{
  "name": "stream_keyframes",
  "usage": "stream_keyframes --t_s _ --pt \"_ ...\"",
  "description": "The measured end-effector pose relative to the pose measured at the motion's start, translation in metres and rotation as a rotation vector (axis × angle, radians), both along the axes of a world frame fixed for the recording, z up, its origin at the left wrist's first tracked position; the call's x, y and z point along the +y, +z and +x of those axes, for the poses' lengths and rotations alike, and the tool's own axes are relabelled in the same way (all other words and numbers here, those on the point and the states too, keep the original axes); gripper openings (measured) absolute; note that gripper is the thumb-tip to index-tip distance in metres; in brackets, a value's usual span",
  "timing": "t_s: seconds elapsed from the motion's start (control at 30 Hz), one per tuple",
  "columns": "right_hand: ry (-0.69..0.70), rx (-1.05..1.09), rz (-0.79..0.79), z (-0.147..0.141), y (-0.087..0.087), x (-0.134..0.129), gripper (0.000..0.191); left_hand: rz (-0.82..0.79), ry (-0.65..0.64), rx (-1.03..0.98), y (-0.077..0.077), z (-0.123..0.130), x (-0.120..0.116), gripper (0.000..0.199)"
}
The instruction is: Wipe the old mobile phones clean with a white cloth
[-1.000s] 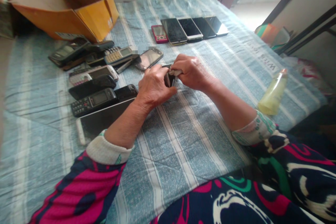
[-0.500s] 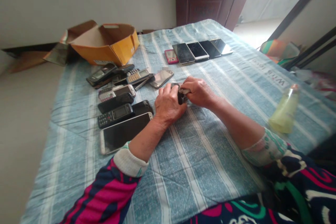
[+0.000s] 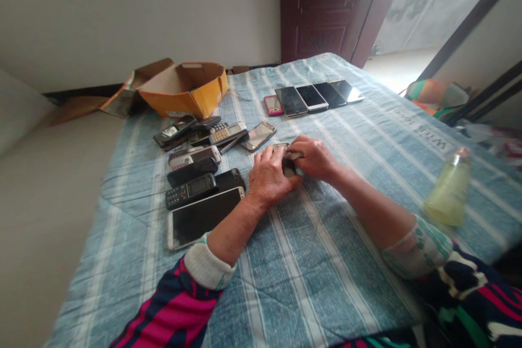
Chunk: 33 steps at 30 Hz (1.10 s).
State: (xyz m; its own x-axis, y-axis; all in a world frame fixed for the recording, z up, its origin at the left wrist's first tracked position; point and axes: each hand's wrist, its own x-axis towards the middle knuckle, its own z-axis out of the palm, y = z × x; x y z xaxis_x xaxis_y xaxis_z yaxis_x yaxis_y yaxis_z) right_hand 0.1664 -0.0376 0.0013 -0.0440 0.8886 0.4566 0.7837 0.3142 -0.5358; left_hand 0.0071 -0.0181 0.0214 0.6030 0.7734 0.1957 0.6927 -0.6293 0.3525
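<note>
My left hand (image 3: 269, 175) is closed round the edges of a dark mobile phone (image 3: 289, 167), holding it down on the striped cloth. The fingers cover much of the phone. My right hand (image 3: 313, 157) pinches a small greyish cloth (image 3: 294, 155) against the phone's face. Just beyond my left hand lies a silver-framed phone (image 3: 260, 136). Left of my left wrist a large white phone (image 3: 206, 218) lies screen up, with a black keypad phone (image 3: 191, 191) beside it. Several more old phones are heaped behind these.
An open yellow cardboard box (image 3: 183, 89) stands at the far left edge. Several phones lie in a row at the back, with a small pink phone (image 3: 273, 105) at its left end. A yellowish translucent bottle (image 3: 448, 190) stands at the right. Blue striped cloth (image 3: 326, 261) covers the table.
The camera view has tilted up a little, so everything sits lower and further right. Both hands stay on the phone, and the right hand's cloth is still against it.
</note>
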Motion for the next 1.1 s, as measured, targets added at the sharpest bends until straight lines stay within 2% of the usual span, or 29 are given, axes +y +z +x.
stream_keyframes --t_s 0.13,0.2,0.3,0.4,0.5,0.73,0.87,1.1 --pt "-0.074 0.071 0.031 0.003 -0.002 0.002 0.022 -0.047 -0.04 -0.028 0.004 -0.002 -0.001 0.058" --pt "-0.083 0.094 0.041 0.003 -0.002 0.002 0.021 -0.058 -0.047 -0.019 0.005 -0.004 0.002 0.064" --pt "-0.068 0.102 0.049 0.0 -0.004 0.002 0.021 -0.086 -0.085 0.013 0.007 -0.009 0.012 0.082" --pt "-0.065 0.081 0.038 -0.004 -0.007 0.003 0.024 -0.147 -0.178 0.036 0.006 -0.014 0.024 0.104" --pt "-0.041 0.034 -0.011 -0.01 -0.006 0.001 0.026 -0.194 -0.219 0.044 0.003 -0.018 0.032 0.115" --pt "-0.003 -0.128 -0.15 -0.023 0.005 -0.008 0.024 -0.221 -0.251 0.043 -0.006 -0.021 0.043 0.118" --pt "0.008 -0.309 -0.212 -0.035 0.009 -0.013 0.014 -0.192 -0.257 0.02 -0.013 -0.022 0.046 0.119" --pt "0.141 -0.409 -0.189 -0.056 0.013 -0.025 0.012 -0.157 -0.245 0.01 -0.015 -0.026 0.043 0.106"
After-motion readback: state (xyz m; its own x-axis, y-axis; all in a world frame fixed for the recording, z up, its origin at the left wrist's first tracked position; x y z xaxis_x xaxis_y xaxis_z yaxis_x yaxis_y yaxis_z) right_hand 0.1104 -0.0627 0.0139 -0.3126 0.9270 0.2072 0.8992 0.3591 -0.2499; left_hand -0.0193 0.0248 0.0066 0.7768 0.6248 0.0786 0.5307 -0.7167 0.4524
